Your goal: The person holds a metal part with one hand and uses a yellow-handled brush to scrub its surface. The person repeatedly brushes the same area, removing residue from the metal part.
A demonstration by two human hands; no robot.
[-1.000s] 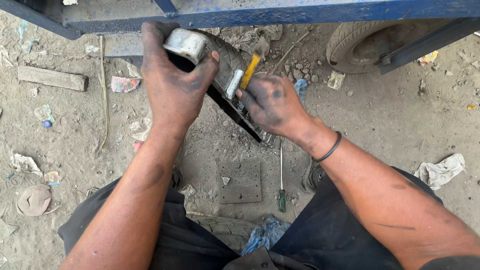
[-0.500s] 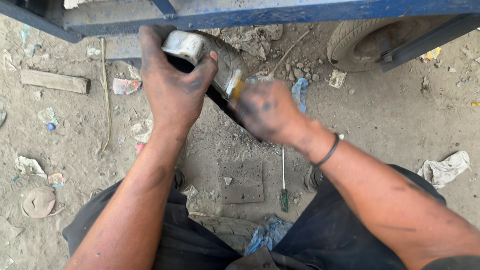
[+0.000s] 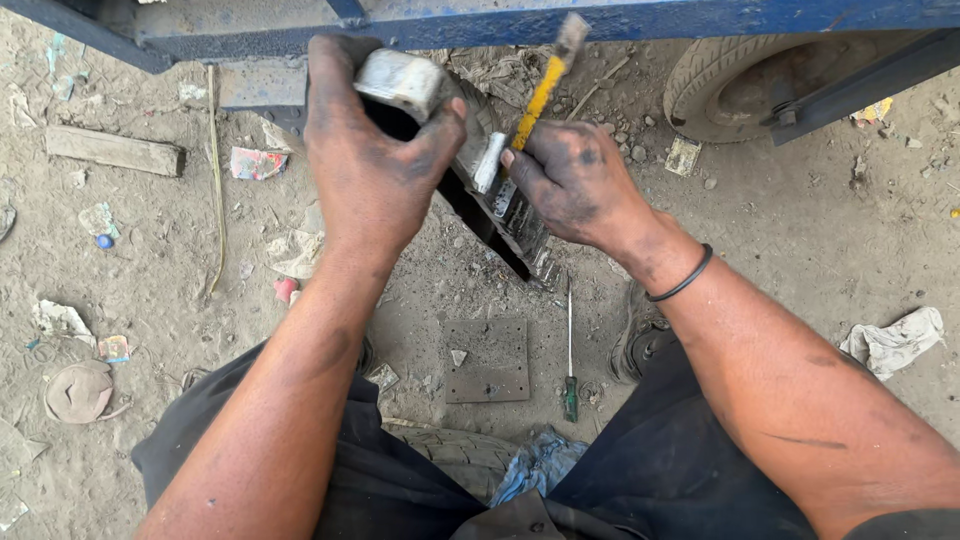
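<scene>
My left hand (image 3: 375, 165) grips the upper end of a dark, greasy metal part (image 3: 500, 215) with a pale grey block at its top (image 3: 400, 82). The part slants down to the right over the dirt. My right hand (image 3: 572, 185) is closed around a yellow-handled tool (image 3: 540, 95) whose handle points up and away, and its fingers rest against the side of the part. A black band sits on my right wrist (image 3: 680, 282). Both hands are smeared black.
A green-handled screwdriver (image 3: 570, 350) and a square metal plate (image 3: 487, 360) lie on the dirt between my knees. A tyre (image 3: 720, 85) and a blue frame (image 3: 600, 15) stand ahead. A wooden block (image 3: 115, 150), a rag (image 3: 895, 340) and litter lie around.
My right hand has swung the yellow-handled tool from lying low against the part to pointing up and away. My left hand keeps its hold on the part.
</scene>
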